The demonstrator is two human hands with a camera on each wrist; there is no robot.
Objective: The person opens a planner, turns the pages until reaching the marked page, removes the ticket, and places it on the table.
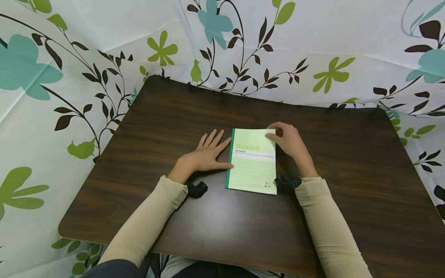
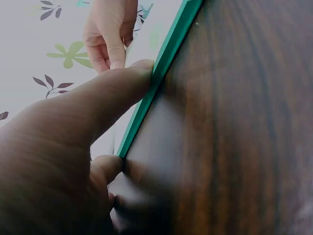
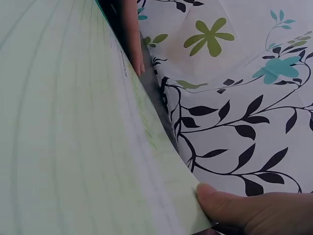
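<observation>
A pale green notebook (image 1: 253, 170) with "Gambit" on its cover lies closed on the dark wooden table (image 1: 194, 110). Its dark green spine (image 2: 168, 58) faces left. My left hand (image 1: 208, 155) has its fingers spread on the tabletop, with the thumb and index fingertip right at the spine. At the top right corner, my right hand (image 1: 290, 142) pinches the notebook's edge. The right wrist view shows the right thumb (image 3: 212, 198) on top of the cover's corner, the other fingers mostly hidden under it.
A white curtain (image 1: 114, 23) with leaf, flower and bird prints hangs behind and beside the table. Dark bands with small devices sit on both wrists, the left one (image 1: 197, 189) over the table and the right one (image 1: 287, 183) beside the notebook's lower right edge.
</observation>
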